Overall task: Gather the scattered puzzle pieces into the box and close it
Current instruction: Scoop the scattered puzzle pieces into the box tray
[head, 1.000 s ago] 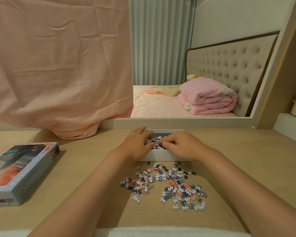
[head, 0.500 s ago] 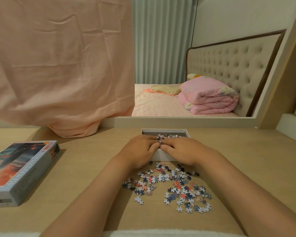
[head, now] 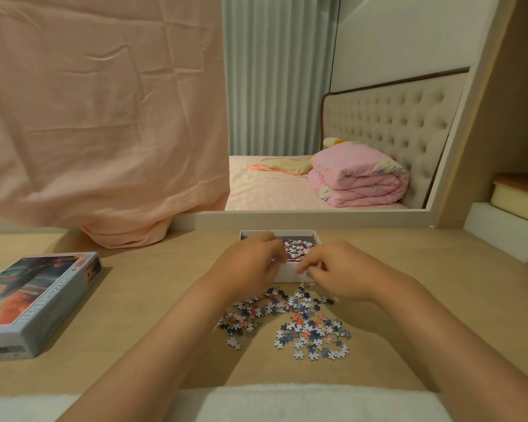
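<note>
A small white box base [head: 289, 274] sits on the wooden desk, with puzzle pieces [head: 298, 250] heaped inside it. Many loose pieces [head: 299, 325] lie scattered on the desk just in front of the box. My left hand [head: 247, 269] hovers over the box's near left corner, blurred, fingers loosely bent. My right hand [head: 342, 272] is at the box's near right corner, fingers loosely curled, and I see nothing held in it. The printed box lid [head: 34, 300] lies picture side up at the far left.
A peach cloth [head: 104, 117] hangs over the mirror and bunches on the desk's back left. The mirror ledge [head: 317, 219] runs behind the box. White foam blocks [head: 506, 236] sit at the right. A white towel [head: 287, 403] lies along the near edge.
Both hands were together over the box's pieces. They have since drawn back to its near edge and moved apart.
</note>
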Demonstrator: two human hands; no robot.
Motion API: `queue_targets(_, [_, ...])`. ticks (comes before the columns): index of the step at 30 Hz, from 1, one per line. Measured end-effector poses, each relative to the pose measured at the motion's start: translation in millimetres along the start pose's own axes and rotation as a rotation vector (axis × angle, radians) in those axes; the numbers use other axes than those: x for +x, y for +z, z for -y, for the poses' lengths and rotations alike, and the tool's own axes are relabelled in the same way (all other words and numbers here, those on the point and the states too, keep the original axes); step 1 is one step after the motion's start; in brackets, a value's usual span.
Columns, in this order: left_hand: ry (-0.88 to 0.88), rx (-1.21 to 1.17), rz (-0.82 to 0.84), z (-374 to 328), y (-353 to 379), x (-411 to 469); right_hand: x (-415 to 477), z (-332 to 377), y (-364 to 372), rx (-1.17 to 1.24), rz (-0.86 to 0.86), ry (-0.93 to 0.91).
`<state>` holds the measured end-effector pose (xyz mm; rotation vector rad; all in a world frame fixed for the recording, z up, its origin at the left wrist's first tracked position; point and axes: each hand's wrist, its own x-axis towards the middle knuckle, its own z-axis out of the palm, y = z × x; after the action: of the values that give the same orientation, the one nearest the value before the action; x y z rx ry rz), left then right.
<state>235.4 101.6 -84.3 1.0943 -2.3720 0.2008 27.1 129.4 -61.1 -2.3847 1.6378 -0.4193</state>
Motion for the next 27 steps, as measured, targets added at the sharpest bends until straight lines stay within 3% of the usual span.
queue_targets(6, [-0.040, 0.007, 0.327, -8.6, 18.0, -30.5, -19.2, -3.8, 29.2, -0.130, 0.176, -0.022])
queue_targets(10, [-0.110, -0.083, 0.472, -9.3, 26.8, -41.1, -22.8, 2.2, 27.6, -0.118, 0.165, -0.015])
queue_targets(15, [-0.154, -0.211, 0.416, -11.1, 10.6, -40.6, -30.6, -0.3, 10.1, 0.106, 0.133, 0.040])
queue_targets(18, [-0.206, -0.261, 0.516, -19.1, 2.2, -43.6, -39.7, -4.5, -1.3, 0.008, 0.333, 0.154])
queue_targets(20, [-0.175, -0.166, 0.626, -29.1, 3.4, -45.2, -42.5, -4.2, -1.2, -0.115, 0.416, 0.213])
queue_targets(23, [-0.108, -0.034, 0.629, -38.8, 10.2, -43.9, -35.9, -2.9, 7.5, -0.088, 0.401, 0.201])
queue_targets(27, [-0.122, -0.121, 0.511, -30.5, 12.8, -38.9, -27.2, 1.1, 14.9, 0.000, 0.315, 0.143])
